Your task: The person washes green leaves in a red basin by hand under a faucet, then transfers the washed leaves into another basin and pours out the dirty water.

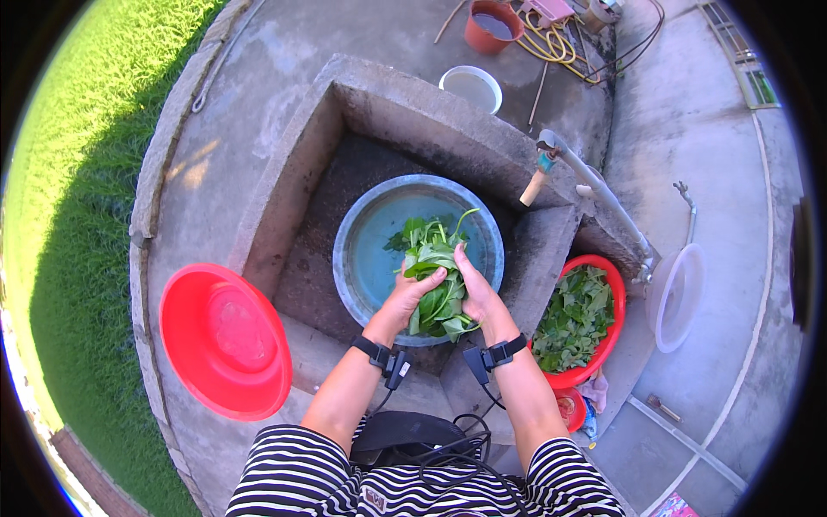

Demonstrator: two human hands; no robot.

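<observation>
Between my two hands is a bunch of leafy greens [434,268], its stems and leaves spilling out above and below my fingers. My left hand [408,292] grips it from the left, thumb laid across the leaves. From the right my right hand [477,284] presses on the same bunch. Both hands are over a round blue-grey basin [344,284] with water in it, standing on the floor of a concrete sink [310,258]. Some greens show beyond the bunch, inside the basin; whether they are loose in the water I cannot tell.
At the left rests an empty red basin [242,329]. A red basin of leafy greens [575,316] sits at the right, near a translucent plastic basin [678,297]. The pipe tap [536,184] juts over the sink wall. Behind are a white bucket [475,87], a red bucket [492,29] and a yellow hose [549,42].
</observation>
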